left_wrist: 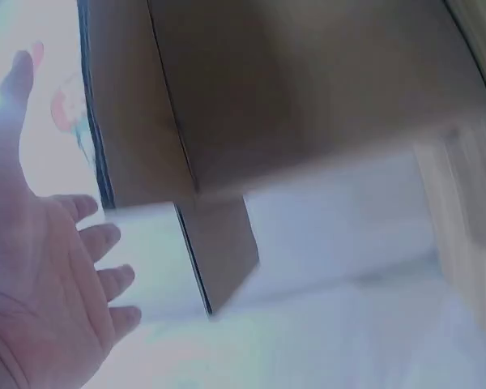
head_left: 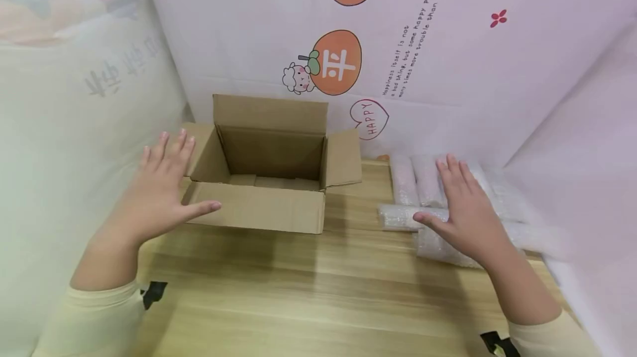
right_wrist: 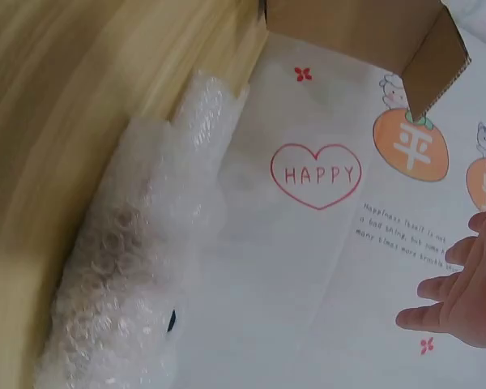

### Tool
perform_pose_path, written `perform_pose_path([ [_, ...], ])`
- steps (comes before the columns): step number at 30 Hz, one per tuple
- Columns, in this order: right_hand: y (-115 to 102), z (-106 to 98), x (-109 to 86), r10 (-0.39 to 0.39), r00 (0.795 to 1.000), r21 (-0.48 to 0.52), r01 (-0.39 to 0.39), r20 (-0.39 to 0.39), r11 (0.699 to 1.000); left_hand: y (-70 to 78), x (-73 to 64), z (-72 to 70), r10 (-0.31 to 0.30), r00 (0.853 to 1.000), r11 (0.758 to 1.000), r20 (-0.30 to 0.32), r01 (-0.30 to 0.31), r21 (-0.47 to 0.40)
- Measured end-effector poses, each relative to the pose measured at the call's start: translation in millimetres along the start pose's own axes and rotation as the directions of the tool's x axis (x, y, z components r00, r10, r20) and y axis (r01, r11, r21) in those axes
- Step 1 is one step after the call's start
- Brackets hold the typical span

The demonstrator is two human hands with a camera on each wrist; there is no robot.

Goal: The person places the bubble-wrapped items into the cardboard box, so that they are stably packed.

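Note:
An open cardboard box [head_left: 269, 208] stands on the wooden table with its flaps spread outward; its visible floor holds nothing. My left hand [head_left: 156, 194] hovers by the box's left side with straight fingers and the thumb spread, holding nothing. In the left wrist view the palm [left_wrist: 44, 292] appears apart from the cardboard [left_wrist: 308, 89]. Over several bubble-wrapped rolls [head_left: 405, 218] at the right, my right hand [head_left: 468, 216] is held flat with thumb out and nothing in it. The right wrist view shows the bubble wrap [right_wrist: 113, 251] away from the fingers [right_wrist: 441, 288].
Printed white sheeting [head_left: 438, 64] hangs behind the box, and more sheeting [head_left: 64, 141] closes off the left side and the right. The wooden tabletop [head_left: 298, 296] extends in front of the box. Dark straps [head_left: 155, 293] show near the sleeves.

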State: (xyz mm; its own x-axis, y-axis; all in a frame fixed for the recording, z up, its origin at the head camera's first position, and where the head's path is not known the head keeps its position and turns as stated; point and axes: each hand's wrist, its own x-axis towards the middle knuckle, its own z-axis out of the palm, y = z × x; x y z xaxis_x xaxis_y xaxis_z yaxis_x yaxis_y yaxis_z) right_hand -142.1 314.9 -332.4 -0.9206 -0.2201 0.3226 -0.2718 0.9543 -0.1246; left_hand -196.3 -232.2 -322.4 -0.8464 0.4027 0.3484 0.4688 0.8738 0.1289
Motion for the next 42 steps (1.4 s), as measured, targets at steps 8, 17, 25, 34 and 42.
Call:
perform_pose_path([
  [8, 33.0, -24.3, -2.9, 0.093, 0.995, 0.077, -0.091, -0.024, 0.993, -17.8, -2.1, 6.8, -0.026, 0.996, 0.996, 0.087, 0.033, -0.078],
  [17, 64.8, -32.5, 6.4, 0.196, 0.981, 0.150, -0.194, 0.000, 0.969, -21.4, -16.9, 12.9, -0.025, 0.993, 0.996, 0.119, 0.034, -0.081],
  [25, 95.1, -28.3, -9.3, 0.142, 0.983, 0.149, -0.159, 0.120, 0.976, -17.3, -14.2, 20.4, -0.009, 0.992, 0.996, 0.127, 0.020, -0.083],
  [34, 109.2, -17.1, -29.6, 0.125, 0.963, 0.129, -0.158, 0.238, 0.979, -19.0, -16.9, 24.4, -0.013, 0.993, 0.993, 0.114, 0.027, -0.116],
  [42, 121.6, 2.7, -44.6, 0.081, 0.953, 0.086, -0.111, 0.293, 0.990, -16.3, -15.1, 26.0, -0.015, 0.993, 0.989, 0.120, 0.032, -0.141],
])
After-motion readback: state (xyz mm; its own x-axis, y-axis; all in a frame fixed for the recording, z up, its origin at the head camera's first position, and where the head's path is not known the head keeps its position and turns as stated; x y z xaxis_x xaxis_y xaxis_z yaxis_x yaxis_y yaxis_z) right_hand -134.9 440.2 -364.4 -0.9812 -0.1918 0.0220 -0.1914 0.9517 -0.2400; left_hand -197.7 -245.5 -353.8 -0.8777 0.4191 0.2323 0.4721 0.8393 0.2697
